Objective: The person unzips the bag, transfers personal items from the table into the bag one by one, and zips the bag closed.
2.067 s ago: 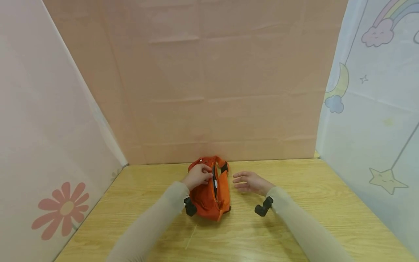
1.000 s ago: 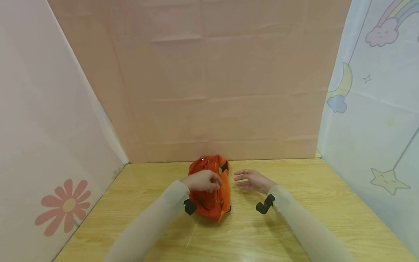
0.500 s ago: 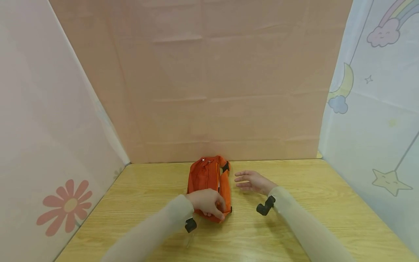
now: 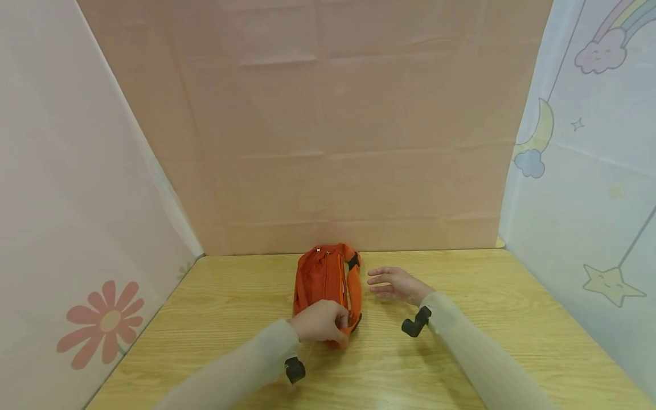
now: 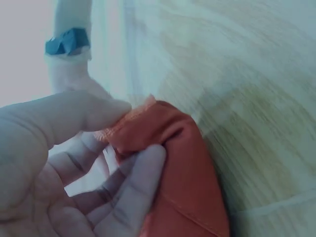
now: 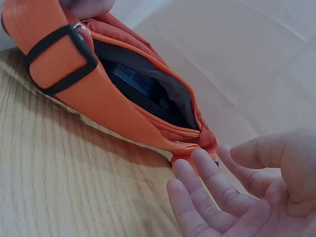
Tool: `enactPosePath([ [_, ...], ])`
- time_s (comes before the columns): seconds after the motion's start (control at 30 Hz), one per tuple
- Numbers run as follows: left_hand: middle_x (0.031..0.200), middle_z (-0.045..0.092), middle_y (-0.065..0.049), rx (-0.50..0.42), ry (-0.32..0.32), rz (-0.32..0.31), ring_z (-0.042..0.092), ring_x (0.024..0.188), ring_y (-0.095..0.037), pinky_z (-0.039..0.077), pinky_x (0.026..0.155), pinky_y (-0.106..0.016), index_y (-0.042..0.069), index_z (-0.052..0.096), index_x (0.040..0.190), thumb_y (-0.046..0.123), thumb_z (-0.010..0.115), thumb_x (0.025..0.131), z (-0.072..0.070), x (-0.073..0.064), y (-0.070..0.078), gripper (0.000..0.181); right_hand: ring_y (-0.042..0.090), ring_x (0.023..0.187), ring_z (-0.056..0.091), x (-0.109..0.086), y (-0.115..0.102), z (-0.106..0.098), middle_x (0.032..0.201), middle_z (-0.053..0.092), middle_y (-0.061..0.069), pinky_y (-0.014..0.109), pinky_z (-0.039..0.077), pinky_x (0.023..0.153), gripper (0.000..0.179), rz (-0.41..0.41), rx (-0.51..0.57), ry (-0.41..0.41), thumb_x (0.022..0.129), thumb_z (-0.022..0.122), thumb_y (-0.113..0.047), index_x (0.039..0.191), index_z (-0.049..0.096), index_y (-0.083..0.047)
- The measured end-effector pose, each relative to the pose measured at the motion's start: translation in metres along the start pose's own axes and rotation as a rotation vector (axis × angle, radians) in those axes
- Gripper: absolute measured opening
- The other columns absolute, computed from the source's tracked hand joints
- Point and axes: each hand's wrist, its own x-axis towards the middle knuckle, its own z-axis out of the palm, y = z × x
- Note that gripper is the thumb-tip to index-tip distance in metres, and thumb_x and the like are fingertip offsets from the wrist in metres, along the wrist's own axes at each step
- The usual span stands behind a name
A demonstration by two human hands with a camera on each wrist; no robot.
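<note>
A red-orange waist pack [image 4: 311, 279] lies on the table, its length pointing away from me. My left hand [image 4: 320, 320] pinches its near corner between thumb and fingers; the left wrist view shows the folded corner fabric [image 5: 148, 126] in that grip. To the right of the pack, my right hand [image 4: 394, 285] is held with loosely spread fingers, touching nothing. In the right wrist view the main pocket is unzipped, with a grey lining [image 6: 175, 86] and a dark item with faint lettering [image 6: 131, 79] inside. An orange strap [image 6: 106, 106] with a black slider buckle [image 6: 61, 59] runs along the pack.
The wooden table [image 4: 461, 307] extends on both sides of the pack. A peach-coloured sheet [image 4: 333, 142] hangs at the back edge. Patterned sheets stand at the left, with a flower [image 4: 105, 322], and at the right, with a star [image 4: 612, 285].
My left hand has moved from the pack's opening along it toward me and now pinches the near corner, lifting the strap end slightly. The right hand has stayed nearly still.
</note>
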Motion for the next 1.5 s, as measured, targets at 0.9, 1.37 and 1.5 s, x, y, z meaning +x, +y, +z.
enactPosePath([
  [0.9, 0.082, 0.069, -0.001, -0.674, -0.258, 0.026, 0.065, 0.073, -0.011, 0.056, 0.072, -0.028, -0.004, 0.068, 0.097, -0.005, 0.068, 0.084, -0.021, 0.004, -0.039, 0.014, 0.034, 0.119, 0.057, -0.001, -0.004, 0.006, 0.137, 0.048, 0.025, 0.043, 0.049, 0.097, 0.044, -0.016, -0.005, -0.018, 0.105, 0.038, -0.013, 0.144, 0.036, 0.007],
  [1.37, 0.083, 0.069, 0.0, -0.646, -0.294, 0.029, 0.066, 0.076, -0.011, 0.056, 0.072, -0.027, -0.004, 0.068, 0.099, -0.006, 0.067, 0.083, -0.019, 0.007, -0.044, 0.016, 0.015, 0.087, 0.061, -0.017, -0.018, 0.066, 0.094, 0.066, 0.004, 0.035, 0.051, 0.077, 0.014, -0.195, -0.572, -0.198, 0.091, 0.067, -0.016, 0.097, 0.065, -0.004],
  [1.5, 0.082, 0.069, 0.0, -0.643, -0.311, 0.036, 0.065, 0.074, -0.009, 0.054, 0.069, -0.024, -0.005, 0.067, 0.099, -0.005, 0.068, 0.083, -0.019, 0.009, -0.044, 0.016, 0.01, 0.076, 0.056, -0.02, -0.015, 0.075, 0.081, 0.063, -0.002, 0.027, 0.046, 0.068, 0.011, -0.204, -0.679, -0.209, 0.088, 0.07, -0.015, 0.085, 0.064, -0.007],
])
